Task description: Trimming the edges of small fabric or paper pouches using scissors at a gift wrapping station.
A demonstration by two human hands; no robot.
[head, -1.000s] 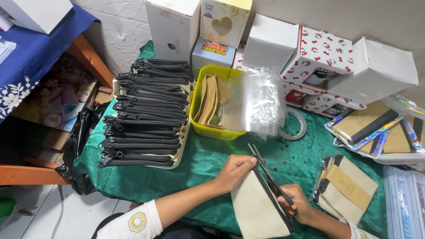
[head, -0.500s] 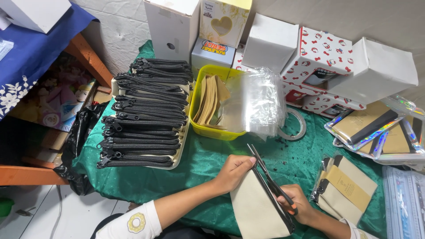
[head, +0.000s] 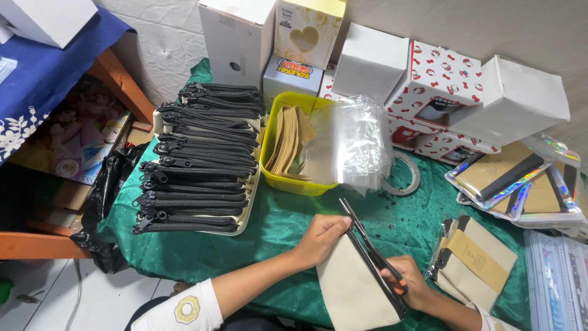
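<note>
We see the left hand [head: 321,236] pinching the top corner of a cream canvas pouch [head: 357,288] with a black zipper, while the right hand [head: 409,288] has its grip closed around the other end of the zipper edge; the pouch sits on the green-covered surface [head: 288,224], front centre. Progress, as we judge it: a big tray of black-zippered pouches [head: 199,162] at left looks unprocessed, a yellow tub [head: 288,184] holds brown card inserts and clear plastic bags [head: 355,144], and only a few bagged pouches [head: 474,260] lie at right, more in shiny sleeves [head: 514,178] behind. So early, most left. White boxes [head: 373,70] line the wall.
</note>
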